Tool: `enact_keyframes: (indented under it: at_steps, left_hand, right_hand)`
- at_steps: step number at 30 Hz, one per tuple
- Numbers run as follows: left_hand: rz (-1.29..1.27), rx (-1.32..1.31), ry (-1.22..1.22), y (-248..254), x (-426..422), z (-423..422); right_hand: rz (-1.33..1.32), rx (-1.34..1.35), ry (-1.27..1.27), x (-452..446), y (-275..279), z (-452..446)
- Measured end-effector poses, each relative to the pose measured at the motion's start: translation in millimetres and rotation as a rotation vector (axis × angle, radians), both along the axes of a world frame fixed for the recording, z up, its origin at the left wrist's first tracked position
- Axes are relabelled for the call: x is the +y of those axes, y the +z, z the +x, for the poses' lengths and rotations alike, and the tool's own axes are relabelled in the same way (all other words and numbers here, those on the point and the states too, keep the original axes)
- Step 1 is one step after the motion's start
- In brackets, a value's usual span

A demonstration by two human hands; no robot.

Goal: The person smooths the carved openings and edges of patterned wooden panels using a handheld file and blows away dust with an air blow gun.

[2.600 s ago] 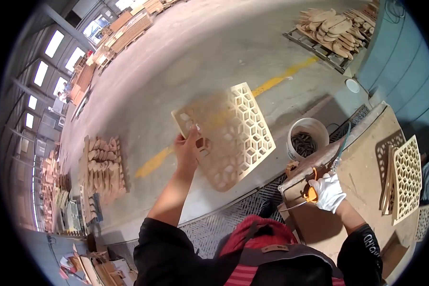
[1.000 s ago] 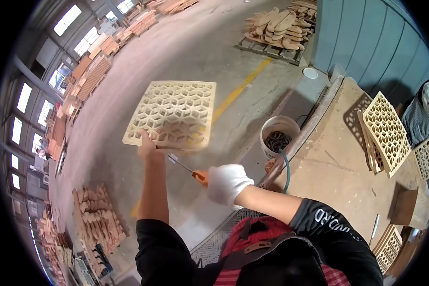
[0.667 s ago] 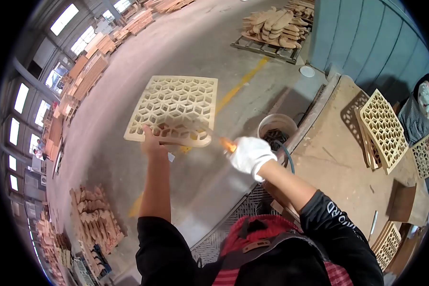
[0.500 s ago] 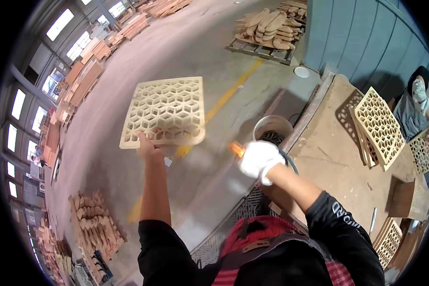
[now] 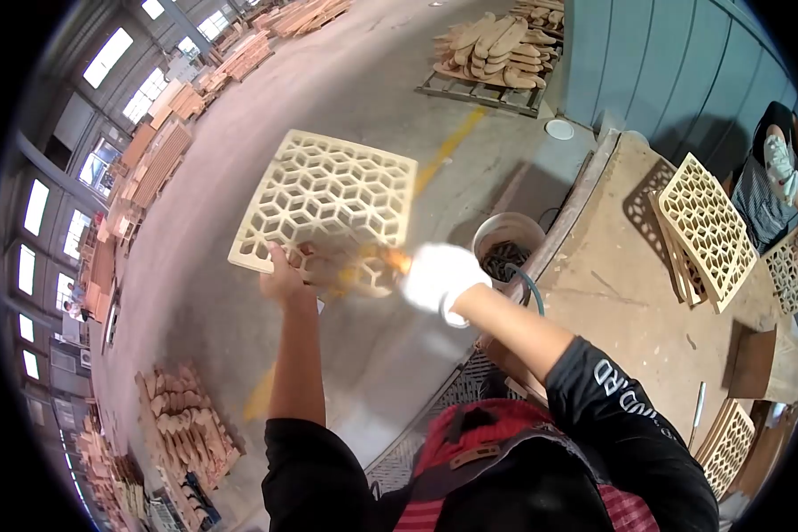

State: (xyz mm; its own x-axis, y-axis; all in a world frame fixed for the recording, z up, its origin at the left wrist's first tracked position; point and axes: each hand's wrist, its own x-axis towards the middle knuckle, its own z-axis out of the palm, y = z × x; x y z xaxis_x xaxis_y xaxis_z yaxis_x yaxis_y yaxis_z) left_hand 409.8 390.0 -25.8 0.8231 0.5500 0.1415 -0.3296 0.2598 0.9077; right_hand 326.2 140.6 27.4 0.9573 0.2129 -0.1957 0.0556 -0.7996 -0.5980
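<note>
A pale latticed panel point(image 5: 332, 191) is held up over the floor by my bare left hand point(image 5: 284, 277), which grips its lower left edge. My gloved right hand point(image 5: 443, 278) is closed around an orange-handled tool point(image 5: 398, 260), just right of the panel's lower right corner. Motion blurs the tool, and its far end cannot be made out. Below and right of the panel stands a white bucket point(image 5: 508, 232) of dark pieces, with a hose point(image 5: 534, 289) beside it.
On the workbench point(image 5: 607, 293) at the right, more latticed panels point(image 5: 706, 232) lean together. A co-worker's gloved hand point(image 5: 780, 168) shows at the far right. Carved wooden pieces lie on a pallet point(image 5: 479, 92) at the back and in a stack point(image 5: 186, 426) at lower left.
The panel has tilted, its right side now lower. My right hand moved right, away from the panel, then back left toward it with the tool. The co-worker's hand has come into view.
</note>
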Motion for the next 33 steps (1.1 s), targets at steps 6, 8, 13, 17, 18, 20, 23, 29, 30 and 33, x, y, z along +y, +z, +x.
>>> enact_keyframes:
  at_steps: [6,8,13,17,18,20,23,29,30,33]
  left_hand:
    - [0.034,-0.035,-0.195,-3,-19,-15]
    - [0.043,-0.041,-0.193,3,-21,-18]
    - [0.056,-0.004,-0.132,10,-20,-32]
    - [0.148,-0.002,-0.188,20,-2,-41]
    - [0.175,-0.002,-0.171,26,-1,-45]
    - [0.229,-0.009,-0.15,33,-5,-49]
    - [0.287,-0.094,-0.242,34,-7,-52]
    - [0.386,-0.158,-0.297,66,-26,-76]
    - [0.42,-0.176,-0.319,70,-27,-80]
    - [0.506,-0.234,-0.327,73,-34,-86]
  right_hand:
    - [-0.052,-0.085,0.099,16,16,-15]
    - [-0.083,-0.155,0.09,7,-6,5]
    - [-0.068,-0.108,-0.339,-95,-24,17]
    - [0.108,-0.378,-0.32,-137,-18,-25]
    - [0.144,-0.45,-0.244,-146,-18,-37]
    - [0.131,-0.716,0.026,-168,-26,-50]
    - [-0.117,-0.779,0.273,-188,-31,-70]
    - [-0.601,-0.684,0.402,-268,-129,-120]
    - [-0.635,-0.595,0.334,-290,-145,-130]
    - [-0.738,-0.559,0.076,-327,-177,-157]
